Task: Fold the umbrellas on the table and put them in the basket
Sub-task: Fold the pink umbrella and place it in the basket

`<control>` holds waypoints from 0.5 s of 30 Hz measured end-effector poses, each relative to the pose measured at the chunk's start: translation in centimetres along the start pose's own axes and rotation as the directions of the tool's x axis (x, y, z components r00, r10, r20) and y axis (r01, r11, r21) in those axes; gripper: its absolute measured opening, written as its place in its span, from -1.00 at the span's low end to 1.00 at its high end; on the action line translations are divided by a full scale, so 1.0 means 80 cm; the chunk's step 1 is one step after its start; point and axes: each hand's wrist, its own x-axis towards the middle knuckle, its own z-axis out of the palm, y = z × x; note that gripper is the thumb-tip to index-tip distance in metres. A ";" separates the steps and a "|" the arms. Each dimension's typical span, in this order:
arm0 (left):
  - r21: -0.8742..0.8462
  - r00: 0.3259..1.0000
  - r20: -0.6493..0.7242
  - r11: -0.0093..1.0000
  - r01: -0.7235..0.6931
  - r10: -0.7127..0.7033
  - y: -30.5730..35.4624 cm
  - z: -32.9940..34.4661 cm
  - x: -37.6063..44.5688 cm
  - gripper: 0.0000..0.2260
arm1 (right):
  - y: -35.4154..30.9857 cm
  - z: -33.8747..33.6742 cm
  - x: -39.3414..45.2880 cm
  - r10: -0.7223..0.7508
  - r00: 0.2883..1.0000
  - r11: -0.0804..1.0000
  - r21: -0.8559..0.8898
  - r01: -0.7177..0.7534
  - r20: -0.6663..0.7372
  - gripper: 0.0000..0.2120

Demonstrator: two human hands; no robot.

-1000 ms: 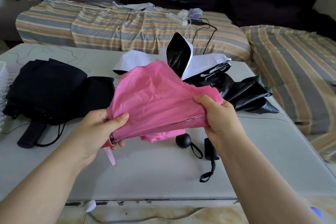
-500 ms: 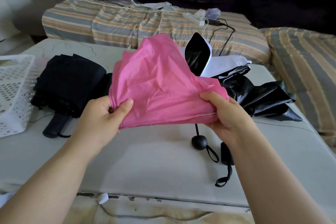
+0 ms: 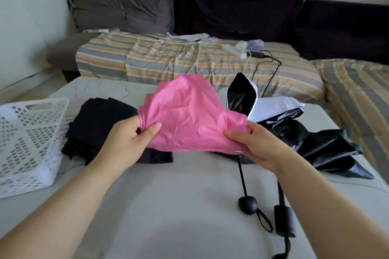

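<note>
While a white perforated plastic basket (image 3: pixel 31 143) sits at the table's (image 3: pixel 179 206) left edge, left hand (image 3: pixel 128 143) and right hand (image 3: pixel 252 145) each pinch the crumpled pink fabric umbrella (image 3: pixel 189 120) (held above the table, between them).

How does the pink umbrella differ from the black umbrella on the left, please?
The pink umbrella is held above the table by the left hand and right hand; the black umbrella lies on the table untouched, beside the basket. The pink canopy is bright and crumpled; the black one is dark and lies flatter. Neither is in the basket.
</note>
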 end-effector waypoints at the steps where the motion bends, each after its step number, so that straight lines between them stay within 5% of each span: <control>1: 0.001 0.999 -0.031 0.999 -0.032 0.032 0.000 0.000 0.008 -0.65 | -0.004 -0.001 0.008 -0.089 0.996 0.995 0.031 0.090 -0.018 -0.61; 4: -0.008 1.000 0.027 1.000 0.003 -0.003 -0.022 0.014 0.007 -0.64 | 0.017 0.004 0.017 -0.158 0.984 0.986 -0.060 0.153 -0.083 -0.63; 11: -0.019 0.972 0.157 0.983 0.183 -0.177 -0.104 0.061 -0.077 -0.64 | 0.124 0.005 -0.016 -0.026 0.993 0.849 -0.527 -0.040 -0.118 -0.85; 13: 0.001 0.952 0.169 0.966 0.258 -0.254 -0.109 0.064 -0.092 -0.78 | 0.131 0.009 -0.025 -0.027 0.992 0.731 -0.679 -0.064 -0.123 -0.78; 15: 0.030 0.947 0.154 0.959 0.282 -0.283 -0.110 0.066 -0.101 -0.58 | 0.126 0.018 -0.030 -0.007 0.993 0.677 -0.732 -0.079 -0.114 -0.61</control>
